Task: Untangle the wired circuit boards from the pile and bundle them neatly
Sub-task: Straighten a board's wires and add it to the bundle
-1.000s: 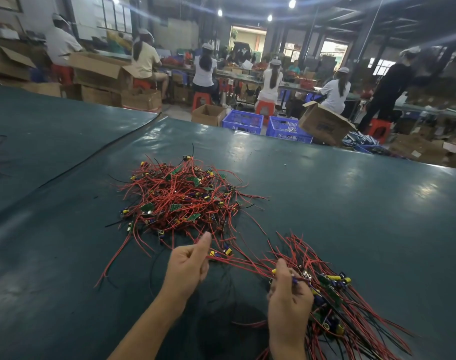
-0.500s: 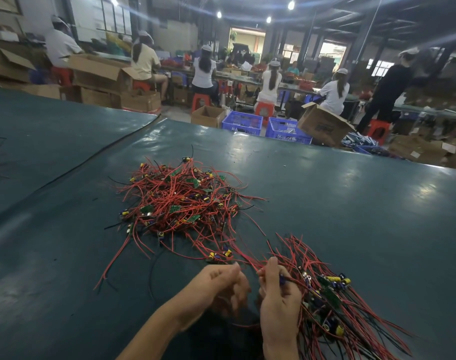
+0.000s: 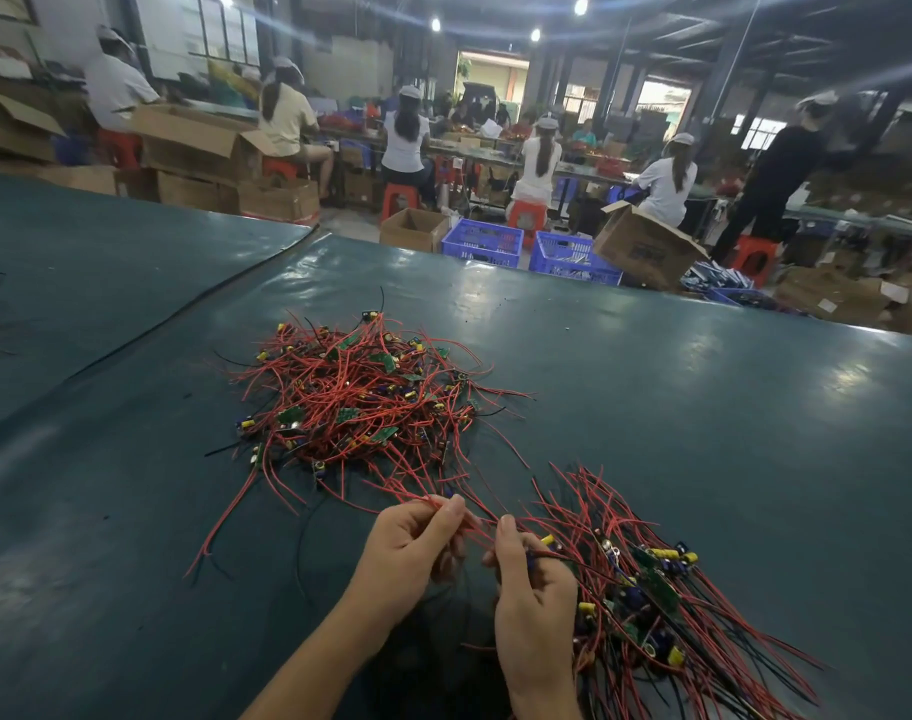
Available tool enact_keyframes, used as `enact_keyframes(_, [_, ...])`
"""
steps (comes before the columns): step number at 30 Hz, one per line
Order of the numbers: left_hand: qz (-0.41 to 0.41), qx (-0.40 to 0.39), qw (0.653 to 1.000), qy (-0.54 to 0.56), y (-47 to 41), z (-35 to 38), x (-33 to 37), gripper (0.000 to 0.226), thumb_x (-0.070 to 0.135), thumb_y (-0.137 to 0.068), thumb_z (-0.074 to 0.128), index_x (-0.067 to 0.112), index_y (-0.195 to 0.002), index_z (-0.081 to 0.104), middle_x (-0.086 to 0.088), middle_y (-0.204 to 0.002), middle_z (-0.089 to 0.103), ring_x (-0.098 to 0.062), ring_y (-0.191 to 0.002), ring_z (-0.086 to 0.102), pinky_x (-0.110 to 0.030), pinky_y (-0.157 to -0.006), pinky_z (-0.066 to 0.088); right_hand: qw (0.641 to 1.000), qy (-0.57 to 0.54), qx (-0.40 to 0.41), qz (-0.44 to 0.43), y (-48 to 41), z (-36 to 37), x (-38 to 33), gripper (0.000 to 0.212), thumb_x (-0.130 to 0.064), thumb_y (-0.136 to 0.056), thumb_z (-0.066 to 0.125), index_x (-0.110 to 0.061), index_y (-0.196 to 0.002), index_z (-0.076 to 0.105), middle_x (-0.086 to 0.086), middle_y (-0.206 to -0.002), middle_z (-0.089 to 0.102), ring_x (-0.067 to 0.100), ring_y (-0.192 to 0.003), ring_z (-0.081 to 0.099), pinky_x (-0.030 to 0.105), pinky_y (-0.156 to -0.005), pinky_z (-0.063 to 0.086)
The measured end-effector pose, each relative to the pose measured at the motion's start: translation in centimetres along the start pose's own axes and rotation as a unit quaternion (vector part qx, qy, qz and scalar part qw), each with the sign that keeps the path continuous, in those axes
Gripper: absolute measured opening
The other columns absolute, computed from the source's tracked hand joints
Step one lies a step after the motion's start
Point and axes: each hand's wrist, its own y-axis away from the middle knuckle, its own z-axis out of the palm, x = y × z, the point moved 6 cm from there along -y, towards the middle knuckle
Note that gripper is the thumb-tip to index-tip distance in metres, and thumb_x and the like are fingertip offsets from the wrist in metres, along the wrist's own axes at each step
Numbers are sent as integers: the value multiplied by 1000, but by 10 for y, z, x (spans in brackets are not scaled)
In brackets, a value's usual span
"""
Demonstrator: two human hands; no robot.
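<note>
A tangled pile of small green circuit boards with red and black wires [image 3: 363,402] lies in the middle of the dark green table [image 3: 703,418]. A straighter bundle of wired boards [image 3: 651,579] fans out at the near right. My left hand [image 3: 412,550] pinches red wires that run from the pile. My right hand [image 3: 534,595] grips the near end of the bundle, thumb up, with a small blue part under its fingers. The two hands are close together, with red wires stretched between them.
The table's far edge runs across the frame; a seam [image 3: 194,309] crosses its left side. Beyond it stand blue crates [image 3: 573,257], cardboard boxes [image 3: 646,246] and red stools, with several seated workers at benches. A loose black wire [image 3: 308,537] lies left of my left hand.
My left hand moved right from open table to beside my right hand, then took hold of red wires and lifted slightly. My right hand stayed on the bundle.
</note>
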Motion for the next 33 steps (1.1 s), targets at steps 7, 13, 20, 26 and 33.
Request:
enact_keyframes(7, [-36,105,990,87,-1,-17,-5,27,28,-88,58,10,-78,74,-3,-62,63,-11,-47,52,-22,-48,42,999,12,28,-9,1,-6,0,41,-39,-86,55,-15,-53,58,-5,-40,32,11,-37,25,19,-39,21])
enact_keyframes(13, [10,118,993,-16,-3,-24,-2,27,24,-95,54,15,-80,75,0,-74,73,-8,-58,61,-17,-53,46,996,-49,70,33,0,-13,3,41,-44,-84,57,-15,-55,58,-3,-44,29,9,-38,23,20,-39,19])
enact_keyframes(20, [8,40,878,-478,-7,-32,-27,57,54,-88,56,39,-142,41,10,-159,12,-14,-144,12,-38,-116,21,969,-161,110,153,-10,-26,22,17,-27,-87,67,-14,-76,68,-6,-49,32,6,-38,21,21,-35,22])
enact_keyframes(26, [60,27,823,-564,-5,-25,-29,41,54,-90,51,43,-130,51,17,-138,44,-10,-131,35,-32,-106,20,966,-158,95,180,-11,-22,27,21,-14,-98,55,-12,-78,61,-3,-51,50,6,-37,33,19,-34,27])
enact_keyframes(33, [100,85,840,-527,-6,-34,-18,10,38,-87,66,37,-97,67,20,-98,59,-10,-100,53,-28,-86,30,960,-190,94,185,-10,-20,23,54,-56,-86,49,-8,-88,74,3,-47,46,8,-36,34,20,-33,28])
